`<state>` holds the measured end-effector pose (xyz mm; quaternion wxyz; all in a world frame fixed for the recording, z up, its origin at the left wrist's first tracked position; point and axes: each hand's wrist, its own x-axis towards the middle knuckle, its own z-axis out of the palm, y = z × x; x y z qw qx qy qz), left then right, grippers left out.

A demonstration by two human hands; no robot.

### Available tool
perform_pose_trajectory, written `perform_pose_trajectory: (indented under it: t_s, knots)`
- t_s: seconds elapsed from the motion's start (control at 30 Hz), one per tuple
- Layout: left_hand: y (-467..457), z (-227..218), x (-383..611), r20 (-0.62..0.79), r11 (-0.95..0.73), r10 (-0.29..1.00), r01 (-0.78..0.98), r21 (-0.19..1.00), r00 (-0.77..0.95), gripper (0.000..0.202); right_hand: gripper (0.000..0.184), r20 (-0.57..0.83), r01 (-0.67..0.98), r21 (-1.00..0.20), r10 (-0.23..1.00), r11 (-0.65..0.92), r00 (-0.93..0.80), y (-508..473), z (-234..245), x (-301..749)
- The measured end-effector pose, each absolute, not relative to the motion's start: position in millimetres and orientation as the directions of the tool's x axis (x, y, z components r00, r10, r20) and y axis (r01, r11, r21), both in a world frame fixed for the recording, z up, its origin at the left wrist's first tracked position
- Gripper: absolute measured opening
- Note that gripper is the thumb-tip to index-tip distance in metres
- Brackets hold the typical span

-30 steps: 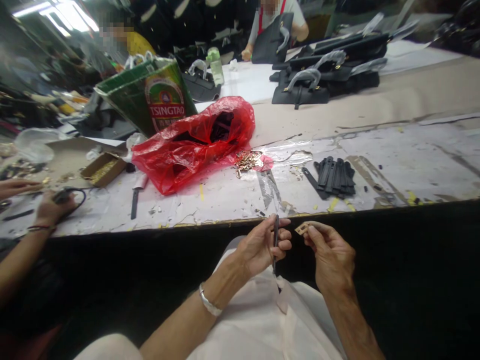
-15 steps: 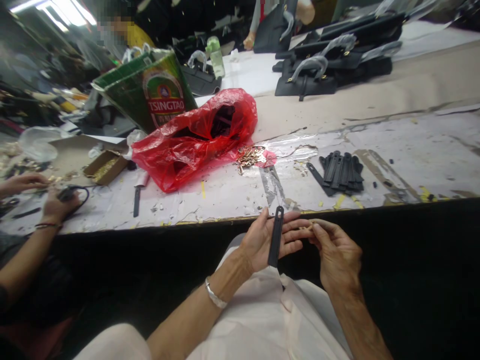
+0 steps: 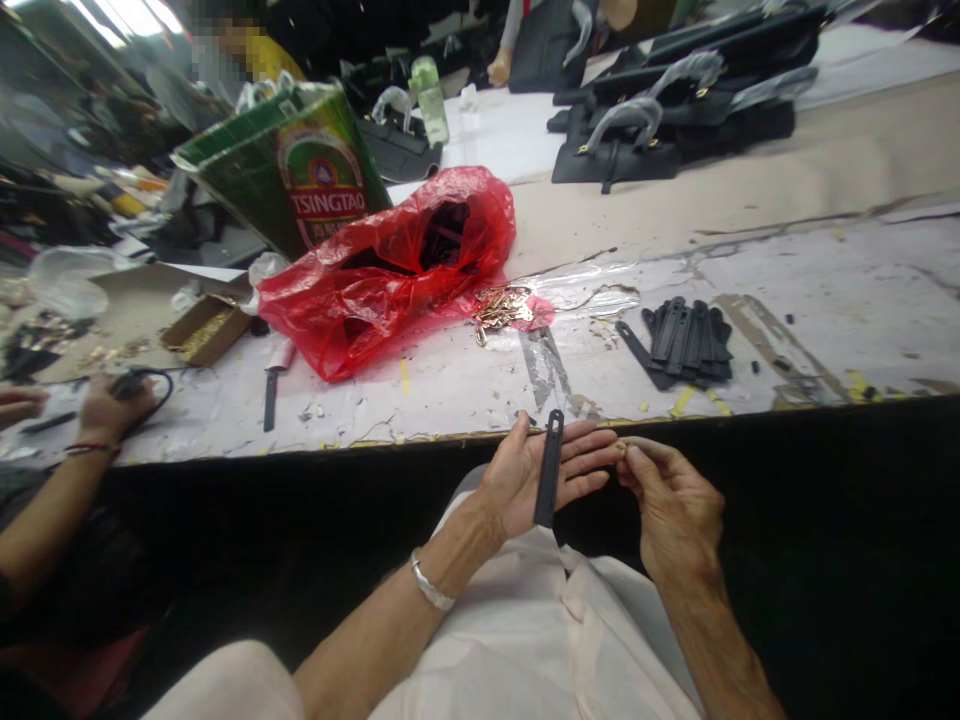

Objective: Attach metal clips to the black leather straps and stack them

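Observation:
My left hand (image 3: pixel 532 475) is in front of the table edge, fingers spread, with a narrow black leather strap (image 3: pixel 550 468) lying upright across the palm under the thumb. My right hand (image 3: pixel 667 505) is just to its right, with finger and thumb pinching a small brass fitting (image 3: pixel 622 449), mostly hidden by the fingertips. That fitting nearly touches my left fingertips. Beyond the hands on the table, a bundle of similar black straps (image 3: pixel 686 345) lies to the right, and a heap of brass fittings (image 3: pixel 501 308) sits at the corner of a red plastic bag (image 3: pixel 382 275).
A co-worker's hands (image 3: pixel 112 408) work at the left table end near a small cardboard box of brass parts (image 3: pixel 206 332). A green Tsingtao carton (image 3: pixel 300 165) stands behind the bag. Black handbags (image 3: pixel 637 130) lie at the far right. A black-bladed tool (image 3: pixel 271 390) lies on the table.
The strap has gone from being pinched in my left fingers to lying across the opened palm. The brass fitting has come closer to my left fingertips, and the view has tilted slightly.

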<state>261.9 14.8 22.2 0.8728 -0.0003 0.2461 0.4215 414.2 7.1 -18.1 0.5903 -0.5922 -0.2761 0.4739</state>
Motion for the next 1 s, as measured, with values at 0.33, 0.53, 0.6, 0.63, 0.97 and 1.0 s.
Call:
perform_pose_trajectory:
  t_s: [0.33,0.53,0.6,0.63,0.97,1.0]
  knots:
    - [11.9,10.9,260.0,-0.453,0.575,0.785,-0.769,0.279,0.423,0.036,0.026,-0.226,-0.215,-0.965,0.896,-0.151,0.382,4.4,-16.4,413.7]
    - [8.7,12.2,261.7,-0.511,0.583,0.775,-0.733,0.351,0.372,0.039,0.027,-0.215,-0.231,-0.964,0.899,-0.133,0.38,3.2,-18.3,416.0]
    - [6.7,13.5,263.4,-0.507,0.558,0.8,-0.71,0.43,0.321,0.032,0.028,-0.213,-0.235,-0.963,0.901,-0.129,0.379,2.5,-18.4,416.0]
    - [5.7,14.6,264.4,-0.501,0.543,0.814,-0.69,0.479,0.294,0.031,0.028,-0.212,-0.236,-0.963,0.901,-0.127,0.379,2.2,-18.3,416.0]
    - [0.0,22.8,270.8,-0.455,0.488,0.863,-0.59,0.643,0.218,0.04,0.026,-0.177,-0.204,-0.973,0.919,-0.109,0.353,0.8,-17.8,417.8]
    - [-0.1,22.9,270.6,-0.454,0.49,0.862,-0.598,0.635,0.225,0.04,0.025,-0.178,-0.206,-0.972,0.919,-0.109,0.352,0.5,-17.7,418.1]
